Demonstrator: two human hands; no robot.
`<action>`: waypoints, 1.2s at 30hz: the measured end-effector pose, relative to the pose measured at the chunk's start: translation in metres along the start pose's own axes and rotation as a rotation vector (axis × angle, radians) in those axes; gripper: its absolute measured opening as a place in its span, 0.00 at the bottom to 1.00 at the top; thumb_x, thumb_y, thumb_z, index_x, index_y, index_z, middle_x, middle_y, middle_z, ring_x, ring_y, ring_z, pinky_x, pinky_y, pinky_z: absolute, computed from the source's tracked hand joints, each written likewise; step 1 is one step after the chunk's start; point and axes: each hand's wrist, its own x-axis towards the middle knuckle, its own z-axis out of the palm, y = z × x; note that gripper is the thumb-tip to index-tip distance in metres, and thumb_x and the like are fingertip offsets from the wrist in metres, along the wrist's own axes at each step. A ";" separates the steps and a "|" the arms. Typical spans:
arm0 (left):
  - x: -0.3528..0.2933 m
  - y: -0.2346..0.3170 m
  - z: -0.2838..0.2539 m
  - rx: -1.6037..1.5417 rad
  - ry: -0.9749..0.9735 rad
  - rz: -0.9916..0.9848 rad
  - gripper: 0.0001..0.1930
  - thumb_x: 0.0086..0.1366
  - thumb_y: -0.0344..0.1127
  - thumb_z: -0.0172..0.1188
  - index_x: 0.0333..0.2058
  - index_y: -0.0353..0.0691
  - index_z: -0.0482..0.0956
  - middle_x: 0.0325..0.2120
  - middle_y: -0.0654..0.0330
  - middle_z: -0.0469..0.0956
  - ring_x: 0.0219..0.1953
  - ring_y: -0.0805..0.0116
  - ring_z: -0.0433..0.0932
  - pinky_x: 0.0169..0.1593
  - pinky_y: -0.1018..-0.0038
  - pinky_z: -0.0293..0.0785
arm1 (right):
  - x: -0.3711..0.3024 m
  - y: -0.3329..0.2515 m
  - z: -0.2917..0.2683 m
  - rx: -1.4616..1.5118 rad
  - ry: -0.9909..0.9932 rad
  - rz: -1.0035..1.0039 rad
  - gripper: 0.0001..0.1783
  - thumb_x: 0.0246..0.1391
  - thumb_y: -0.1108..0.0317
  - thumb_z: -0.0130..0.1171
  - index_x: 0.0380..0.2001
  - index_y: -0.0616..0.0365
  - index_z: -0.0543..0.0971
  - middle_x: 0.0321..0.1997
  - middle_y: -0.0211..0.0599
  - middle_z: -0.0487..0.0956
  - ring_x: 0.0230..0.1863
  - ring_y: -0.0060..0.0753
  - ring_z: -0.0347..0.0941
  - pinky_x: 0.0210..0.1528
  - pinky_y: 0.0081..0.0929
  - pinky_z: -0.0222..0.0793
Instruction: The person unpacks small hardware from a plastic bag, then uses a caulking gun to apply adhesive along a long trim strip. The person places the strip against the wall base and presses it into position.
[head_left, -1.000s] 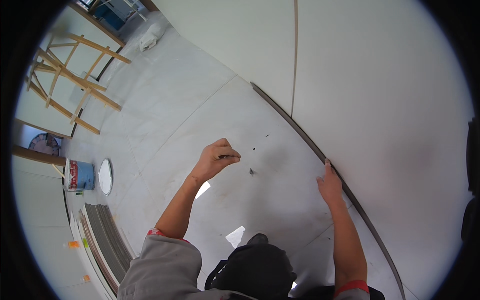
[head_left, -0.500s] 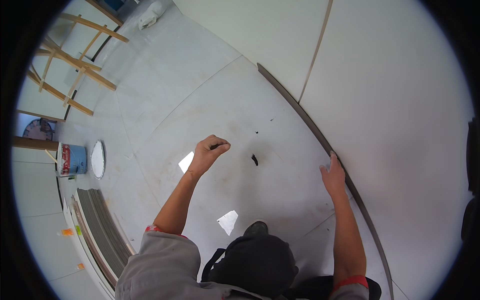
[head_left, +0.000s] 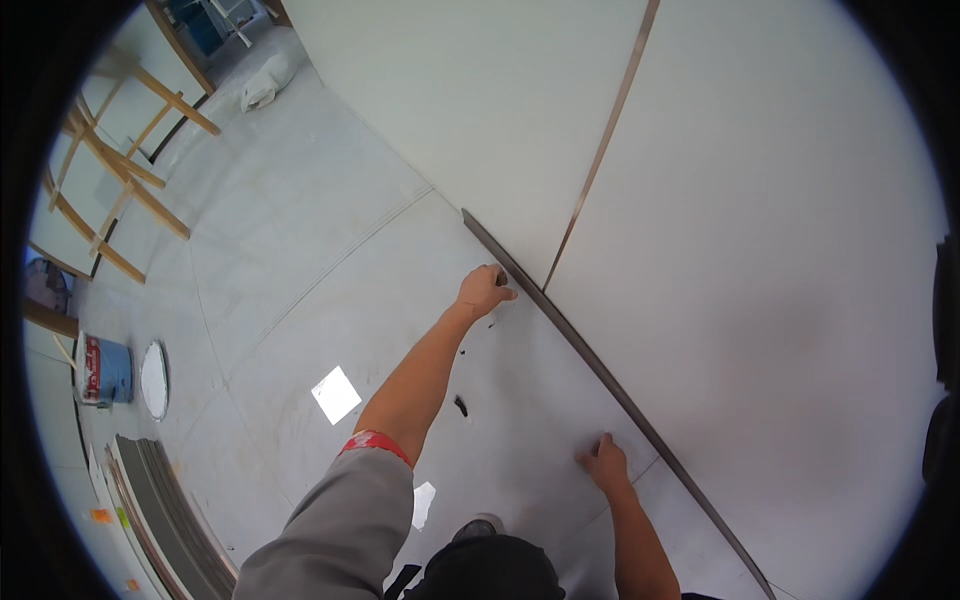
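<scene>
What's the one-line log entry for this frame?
left hand: closed, at dark strip along wall base | right hand: flat on floor beside strip | paint bucket: far left

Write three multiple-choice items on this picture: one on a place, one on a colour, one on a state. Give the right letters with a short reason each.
1. Where is the left hand?
A. On the paint bucket
B. At the dark strip along the foot of the wall
C. On the wooden frame

2. What colour is the cuff band on the left sleeve?
A. Red
B. Green
C. Yellow

3. How does the right hand lie?
A. Raised in the air
B. Closed round a hammer
C. Pressed on the floor beside the strip

Answers:
1 B: the left hand's fingers reach the upper end of the strip where floor meets wall.
2 A: a red band shows where the grey sleeve ends.
3 C: the right hand rests fingers down on the pale floor, close to the strip, with nothing in it.
</scene>
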 end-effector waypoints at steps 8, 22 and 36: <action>0.061 -0.030 -0.014 -0.016 0.130 -0.073 0.33 0.41 0.41 0.80 0.42 0.30 0.74 0.38 0.45 0.80 0.43 0.47 0.79 0.49 0.60 0.75 | 0.005 0.002 0.004 -0.010 -0.005 -0.023 0.26 0.43 0.58 0.74 0.34 0.63 0.70 0.30 0.50 0.79 0.34 0.52 0.78 0.40 0.42 0.73; 0.054 -0.006 0.030 -0.173 -0.039 -0.045 0.29 0.42 0.39 0.79 0.41 0.30 0.77 0.39 0.44 0.83 0.46 0.47 0.80 0.51 0.62 0.75 | 0.005 0.011 0.002 0.026 0.022 -0.021 0.25 0.43 0.62 0.75 0.32 0.63 0.69 0.29 0.48 0.77 0.32 0.52 0.76 0.38 0.42 0.72; -0.074 0.092 0.170 -0.013 0.010 -0.050 0.21 0.52 0.35 0.70 0.39 0.28 0.72 0.37 0.40 0.80 0.44 0.39 0.79 0.47 0.54 0.77 | 0.005 0.013 0.015 -0.013 0.026 -0.094 0.29 0.44 0.61 0.74 0.41 0.66 0.69 0.38 0.55 0.80 0.42 0.58 0.79 0.44 0.46 0.75</action>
